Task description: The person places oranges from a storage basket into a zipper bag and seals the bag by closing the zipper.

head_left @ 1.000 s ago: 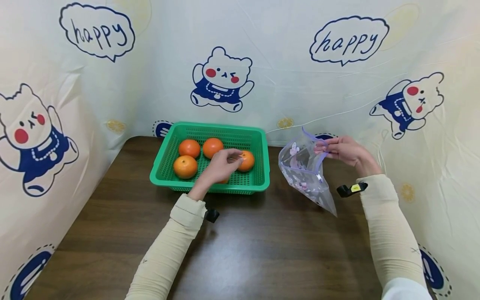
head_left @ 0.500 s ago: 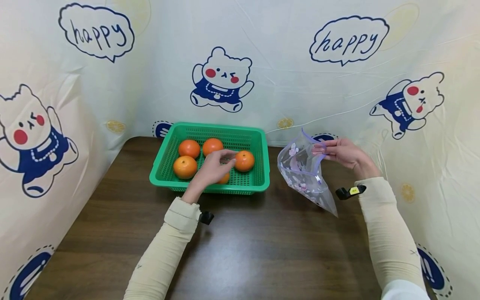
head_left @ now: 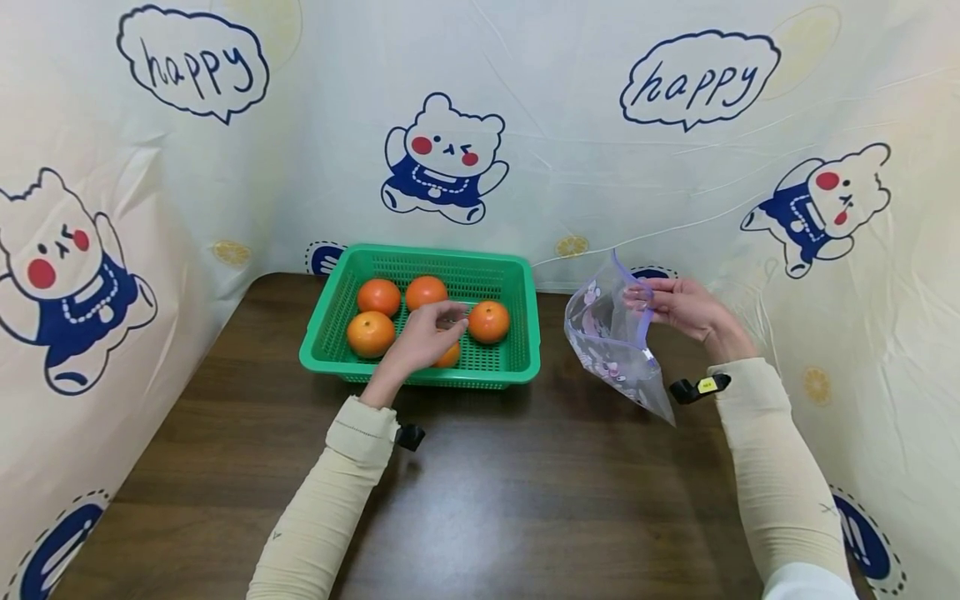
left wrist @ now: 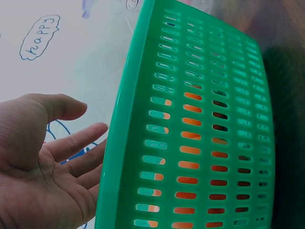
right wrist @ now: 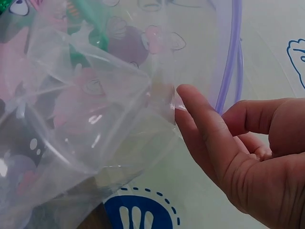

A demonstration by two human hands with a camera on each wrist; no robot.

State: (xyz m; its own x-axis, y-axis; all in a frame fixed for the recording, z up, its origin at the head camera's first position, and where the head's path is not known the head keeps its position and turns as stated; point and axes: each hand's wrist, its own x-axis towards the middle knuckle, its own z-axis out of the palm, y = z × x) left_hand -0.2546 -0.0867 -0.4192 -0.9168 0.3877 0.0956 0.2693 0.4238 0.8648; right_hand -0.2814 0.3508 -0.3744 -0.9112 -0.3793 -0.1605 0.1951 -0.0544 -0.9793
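Note:
My left hand (head_left: pixel 426 335) is over a green plastic basket (head_left: pixel 420 379), its fingers relaxed and holding nothing. Its fingertips are just left of an orange (head_left: pixel 489 322). A second orange (head_left: pixel 450 356) is partly hidden under the hand. In the left wrist view the palm and loosely spread fingers of the left hand (left wrist: pixel 57 162) show beyond the basket wall (left wrist: pixel 200 105). My right hand (head_left: pixel 686 310) pinches the purple-edged mouth of a clear printed zip bag (head_left: pixel 618 362), which hangs down. In the right wrist view the right hand (right wrist: pixel 238 152) has its thumb at the purple strip and fingers inside the bag (right wrist: pixel 86 119).
More oranges sit in the left part of the basket, among them one at the front (head_left: pixel 371 334). A brown wooden table (head_left: pixel 480 500) lies beneath. A printed cloth curtain (head_left: pixel 570 167) stands close behind and at both sides.
My left hand has drawn back left from the rightmost orange, which also sits slightly further left. The bag has shifted a little to the right, its mouth somewhat narrower.

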